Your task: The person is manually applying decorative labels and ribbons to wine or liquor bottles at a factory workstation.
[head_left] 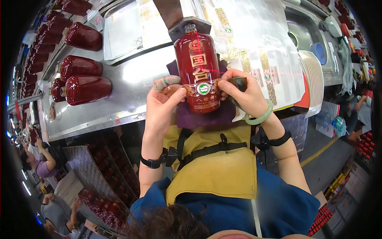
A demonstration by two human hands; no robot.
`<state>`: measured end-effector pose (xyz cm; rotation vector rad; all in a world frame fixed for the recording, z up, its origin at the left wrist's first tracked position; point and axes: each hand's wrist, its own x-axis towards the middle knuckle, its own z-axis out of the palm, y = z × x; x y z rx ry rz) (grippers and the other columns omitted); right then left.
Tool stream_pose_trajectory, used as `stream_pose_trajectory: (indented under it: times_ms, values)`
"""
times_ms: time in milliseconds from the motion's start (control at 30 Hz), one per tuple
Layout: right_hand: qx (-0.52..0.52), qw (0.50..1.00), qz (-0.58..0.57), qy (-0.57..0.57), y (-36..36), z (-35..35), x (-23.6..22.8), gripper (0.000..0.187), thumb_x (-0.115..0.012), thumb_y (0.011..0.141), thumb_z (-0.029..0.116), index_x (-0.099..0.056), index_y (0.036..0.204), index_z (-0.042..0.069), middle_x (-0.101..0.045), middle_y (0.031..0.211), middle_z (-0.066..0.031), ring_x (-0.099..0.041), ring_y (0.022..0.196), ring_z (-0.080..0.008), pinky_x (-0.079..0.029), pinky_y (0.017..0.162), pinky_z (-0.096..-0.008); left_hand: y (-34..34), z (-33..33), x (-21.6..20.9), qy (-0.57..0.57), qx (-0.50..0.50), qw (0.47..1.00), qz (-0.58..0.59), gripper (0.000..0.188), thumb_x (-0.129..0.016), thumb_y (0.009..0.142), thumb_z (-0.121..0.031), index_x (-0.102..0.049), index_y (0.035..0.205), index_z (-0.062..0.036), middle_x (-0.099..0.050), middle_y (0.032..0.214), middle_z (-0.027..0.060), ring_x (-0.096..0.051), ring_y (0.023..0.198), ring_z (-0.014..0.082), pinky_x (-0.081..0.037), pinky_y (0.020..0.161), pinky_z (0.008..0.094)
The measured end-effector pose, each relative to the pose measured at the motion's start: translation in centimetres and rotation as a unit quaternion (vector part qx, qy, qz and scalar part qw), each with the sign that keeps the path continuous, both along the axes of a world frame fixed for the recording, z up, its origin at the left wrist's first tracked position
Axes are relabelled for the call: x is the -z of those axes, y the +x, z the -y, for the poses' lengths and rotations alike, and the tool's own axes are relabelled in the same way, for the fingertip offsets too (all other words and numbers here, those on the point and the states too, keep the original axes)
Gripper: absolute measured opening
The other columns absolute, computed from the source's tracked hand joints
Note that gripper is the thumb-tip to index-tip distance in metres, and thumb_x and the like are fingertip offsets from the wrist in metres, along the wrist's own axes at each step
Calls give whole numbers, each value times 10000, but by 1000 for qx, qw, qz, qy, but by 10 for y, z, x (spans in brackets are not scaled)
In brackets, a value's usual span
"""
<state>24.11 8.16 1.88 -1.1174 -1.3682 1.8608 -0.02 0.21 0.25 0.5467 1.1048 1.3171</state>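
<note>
A dark red glass bottle (197, 59) with gold characters lies with its neck away from me and its base toward me. Its neck meets a dark angled holder (203, 26), and under its lower part is a purple cloth (207, 120). Across the lower body runs a gold-patterned label strip (203, 88) with a round green and white emblem. My left hand (161, 104), with a wrapped finger, pinches the strip's left end. At the right end, my right hand (250, 95) pinches it between thumb and fingers. A pale green bangle (260, 115) circles my right wrist.
White backing sheets (278, 44) with gold labels cover the bench to the right. Several red bottles (88, 89) lie along the left, near a shallow metal tray (123, 36). A sink (304, 22) and blue bowl (318, 52) stand far right. Other people work at lower left.
</note>
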Motion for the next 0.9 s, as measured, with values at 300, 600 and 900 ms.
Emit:
stream_pose_trajectory:
  times_ms: [300, 600, 900]
  values:
    - [16, 1000, 10, 9, -2, 3, -2, 164, -727, 988, 162, -670, 988, 8, -672, 806, 0, -619, 707, -54, -509, 662, -225, 6, 0, -1, 6, -13, 1000, -9, 345, -765, 926, -28, -629, 1243, -37, -698, 1059, 48, -650, 960, 121, -529, 841, 286]
    - [-3, 1000, 18, 16, 0, 1, -7, 181, -729, 988, 164, -652, 1005, 1, -676, 851, -21, -624, 754, -67, -534, 688, -244, 3, 1, 0, -10, -20, 1000, 18, 345, -751, 944, -15, -619, 1262, -6, -685, 1079, 75, -668, 996, 151, -563, 897, 322]
    - [17, 1000, 8, -7, -3, 2, -7, 178, -741, 980, 153, -647, 1002, 3, -682, 892, -24, -631, 791, -75, -542, 692, -249, 3, 0, 1, -5, -20, 1000, 11, 319, -720, 963, -4, -615, 1264, 1, -690, 1055, 69, -673, 963, 142, -567, 857, 301]
